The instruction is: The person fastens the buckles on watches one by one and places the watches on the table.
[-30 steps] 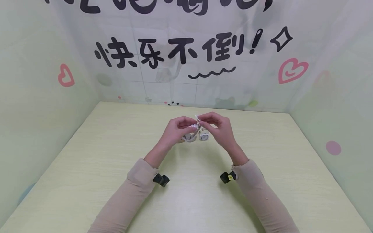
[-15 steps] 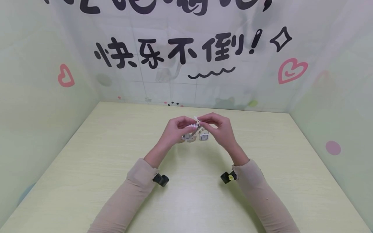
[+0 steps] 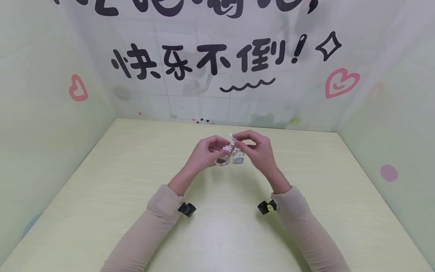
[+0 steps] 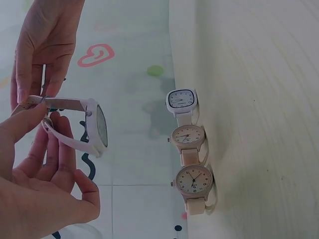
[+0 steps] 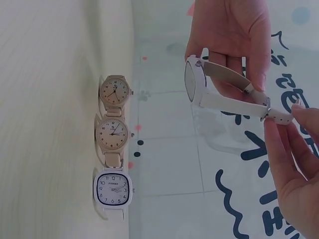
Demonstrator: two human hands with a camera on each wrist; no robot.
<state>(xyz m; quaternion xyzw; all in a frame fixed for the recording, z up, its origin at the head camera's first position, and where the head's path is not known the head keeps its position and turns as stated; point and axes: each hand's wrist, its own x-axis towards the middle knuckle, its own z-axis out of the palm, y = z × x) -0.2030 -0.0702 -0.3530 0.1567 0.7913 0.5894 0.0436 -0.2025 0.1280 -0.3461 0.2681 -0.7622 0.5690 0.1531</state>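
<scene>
Both hands work on a white wristwatch (image 4: 94,127) held up above the table, its strap looped round to the buckle (image 5: 266,109). With thumb and fingers, my left hand (image 3: 207,153) grips the strap near the buckle. My right hand (image 3: 256,149) pinches the strap's free end (image 5: 282,117) just past the buckle. In the right wrist view the tail lies through the buckle, with holes showing in it. The watch face is seen edge-on in both wrist views. Fingers partly hide the buckle in the left wrist view.
Three more watches stand in a row on the pale table (image 3: 217,226) beyond the hands: a white squarish one (image 5: 112,188) and two beige round ones, a middle watch (image 5: 112,133) and an end watch (image 5: 114,92). A printed curtain (image 3: 190,94) rises behind the table.
The right hand has shifted slightly up and to the right with the strap end. The left hand stays nearly in place, and the watch has turned a little.
</scene>
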